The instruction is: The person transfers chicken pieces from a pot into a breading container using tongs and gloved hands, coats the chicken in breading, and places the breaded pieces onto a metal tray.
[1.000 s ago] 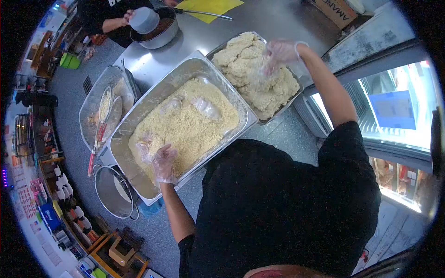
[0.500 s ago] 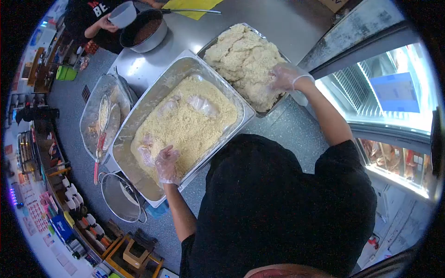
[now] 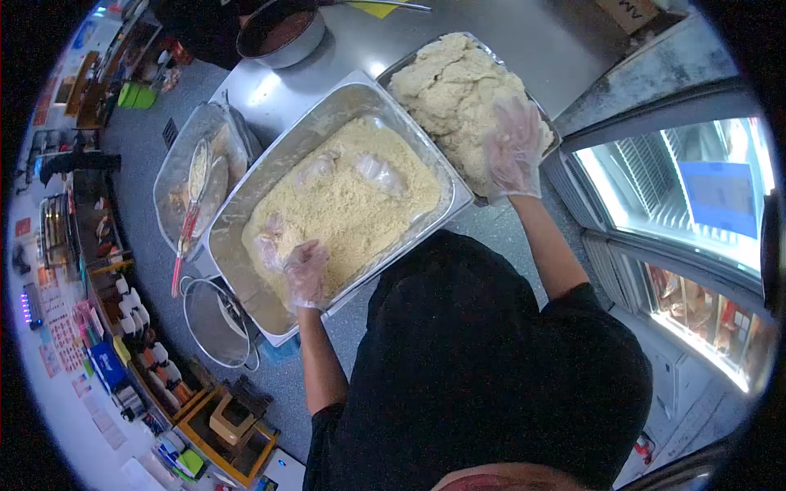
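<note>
My left hand [image 3: 305, 272], in a clear plastic glove, rests over the near left part of a deep metal pan [image 3: 214, 237] of pale yellow breading crumbs [image 3: 348, 221]. Its fingers are curled in, and whatever they hold is hidden. Just beside it lies a pinkish raw meat piece [image 3: 269, 244], partly coated. Two more pale raw pieces [image 3: 379, 172] sit half sunk in the crumbs farther back. My right hand [image 3: 513, 149], gloved too, lies flat with fingers stretched out on a tall crumb-covered heap [image 3: 450, 90] in a second metal tray [image 3: 555, 135].
Left of the pan stand a plastic-lined tub [image 3: 176, 168] with a red-handled strainer [image 3: 187, 233] and a metal colander [image 3: 214, 323]. A pot [image 3: 296, 45] of reddish-brown contents sits on the steel table [image 3: 368, 33]. A lit glass-door fridge [image 3: 655, 176] is at right; another person [image 3: 205, 29] stands opposite.
My right hand has moved from the heap's right edge to lie flat on top of it. My left fingers have curled in. The other person's hand and white container have left view.
</note>
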Motion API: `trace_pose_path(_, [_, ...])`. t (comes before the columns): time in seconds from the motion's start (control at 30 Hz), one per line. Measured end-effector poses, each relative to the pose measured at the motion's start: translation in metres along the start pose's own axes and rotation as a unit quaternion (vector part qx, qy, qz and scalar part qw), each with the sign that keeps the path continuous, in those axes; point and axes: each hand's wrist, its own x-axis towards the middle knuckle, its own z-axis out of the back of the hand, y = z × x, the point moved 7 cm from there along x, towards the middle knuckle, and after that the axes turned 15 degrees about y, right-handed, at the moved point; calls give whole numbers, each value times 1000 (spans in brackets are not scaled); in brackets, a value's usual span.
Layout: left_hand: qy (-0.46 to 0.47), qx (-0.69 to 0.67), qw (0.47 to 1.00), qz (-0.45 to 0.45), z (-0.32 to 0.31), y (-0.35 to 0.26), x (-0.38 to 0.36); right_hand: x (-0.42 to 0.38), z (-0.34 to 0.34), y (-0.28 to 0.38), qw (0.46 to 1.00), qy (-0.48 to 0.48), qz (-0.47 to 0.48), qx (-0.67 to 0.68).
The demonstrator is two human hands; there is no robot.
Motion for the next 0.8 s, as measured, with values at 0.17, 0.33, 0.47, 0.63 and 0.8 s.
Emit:
trace_pose_path(0.17, [2,181,983,-22,-14,-23,11,20,-42,-13,964,108,-107,-218])
trace_pose_path(0.33, [117,261,957,-45,-48,-51,26,10,-50,-8,970,105,-93,-200])
trace_pose_path(0.47, [155,235,958,-53,-55,-45,34,14,-35,-17,980,72,-88,-164])
trace_pose_path(0.63, [114,357,926,-37,-52,-26,41,32,-28,-21,983,63,-82,-149])
trace_pose_path(0.8, [93,425,900,-30,-45,-44,30,39,-3,18,988,58,-67,-124])
